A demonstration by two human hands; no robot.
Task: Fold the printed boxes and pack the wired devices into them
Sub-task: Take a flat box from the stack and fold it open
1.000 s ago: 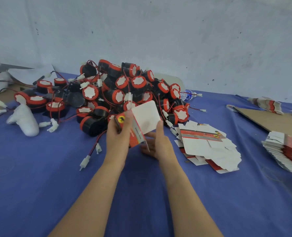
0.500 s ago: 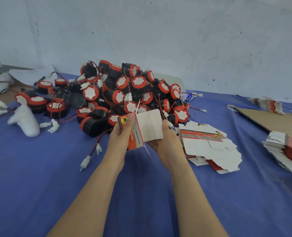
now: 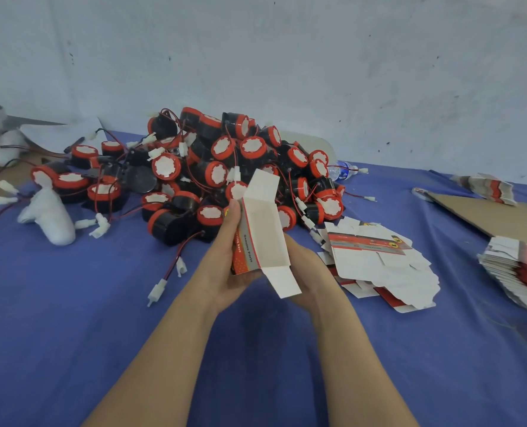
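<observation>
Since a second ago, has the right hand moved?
Yes. The right hand slid rightward, closer to the loose flat boxes, and now holds the printed box from behind.

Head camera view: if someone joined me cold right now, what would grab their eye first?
The big heap of red-and-black wired devices at the centre back of the blue cloth. In front of it, the left hand grips a half-folded box, flaps open, with the right hand against its right side, fingers hidden. Flat box blanks lie just to the right.
</observation>
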